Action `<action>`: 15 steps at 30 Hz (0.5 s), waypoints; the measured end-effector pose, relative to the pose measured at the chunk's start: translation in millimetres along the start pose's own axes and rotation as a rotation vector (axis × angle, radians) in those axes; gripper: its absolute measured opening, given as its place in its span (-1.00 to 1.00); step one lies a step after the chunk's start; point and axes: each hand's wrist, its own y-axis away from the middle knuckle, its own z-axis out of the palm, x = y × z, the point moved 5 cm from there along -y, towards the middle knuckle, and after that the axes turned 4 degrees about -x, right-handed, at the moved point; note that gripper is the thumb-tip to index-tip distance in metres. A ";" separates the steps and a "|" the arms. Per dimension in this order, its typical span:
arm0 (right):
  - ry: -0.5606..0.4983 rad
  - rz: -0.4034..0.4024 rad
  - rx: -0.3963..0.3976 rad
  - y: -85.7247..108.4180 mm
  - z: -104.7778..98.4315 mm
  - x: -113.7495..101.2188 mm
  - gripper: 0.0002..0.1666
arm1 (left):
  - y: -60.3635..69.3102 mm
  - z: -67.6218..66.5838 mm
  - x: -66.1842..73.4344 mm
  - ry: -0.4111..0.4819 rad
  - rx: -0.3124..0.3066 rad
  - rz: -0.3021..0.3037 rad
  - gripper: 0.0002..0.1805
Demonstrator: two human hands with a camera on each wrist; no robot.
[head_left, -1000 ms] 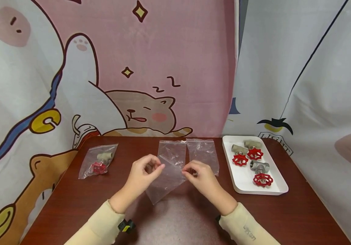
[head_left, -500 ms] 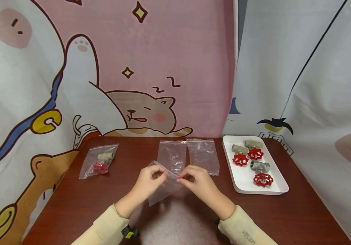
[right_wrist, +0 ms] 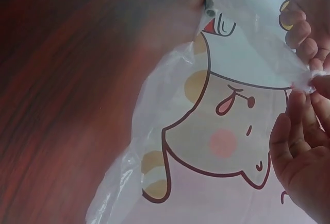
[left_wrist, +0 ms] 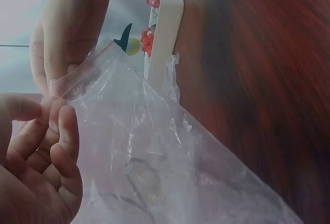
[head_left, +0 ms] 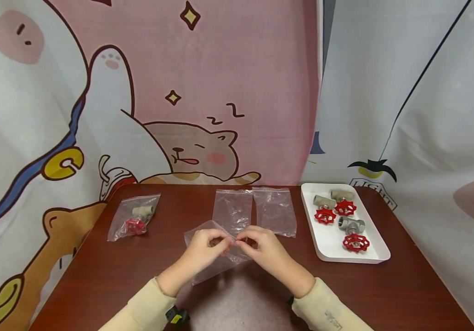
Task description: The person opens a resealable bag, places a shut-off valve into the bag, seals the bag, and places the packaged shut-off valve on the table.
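A clear zip bag (head_left: 212,266) hangs between my two hands over the middle of the table. My left hand (head_left: 205,250) pinches its zip edge between thumb and forefinger. Close beside it, my right hand (head_left: 263,248) pinches the same edge, so the fingertips nearly meet. In the left wrist view the bag (left_wrist: 154,147) spreads out below the fingers, with a red line along its top edge. Through the bag's clear film nothing shows inside it. Two more clear zip bags, a left one (head_left: 230,207) and a right one (head_left: 276,211), lie flat behind my hands.
At the right stands a white tray (head_left: 328,250) with two beige valves and a silver valve (head_left: 352,234), all with red handwheels. A bagged valve (head_left: 135,223) lies at the table's left. A printed curtain (head_left: 262,92) hangs behind the table (head_left: 117,276).
Both hands have drawn together at the bag's zip edge, the left moving rightward and slightly down. The bag has shifted and its sheet now spreads further left. The valves and other bags stay put.
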 end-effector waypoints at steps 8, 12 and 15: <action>0.056 0.032 0.064 0.0 -2.0 3.3 -0.96 | 1.1 -1.6 2.3 -0.078 0.012 -0.032 -0.85; 0.110 0.107 0.128 1.0 -7.8 12.0 -0.98 | 2.4 -4.7 1.4 -0.095 0.028 -0.073 -0.83; 0.118 0.135 0.153 1.5 -10.0 15.6 -0.96 | 2.9 -6.7 1.1 -0.085 0.026 -0.103 -0.82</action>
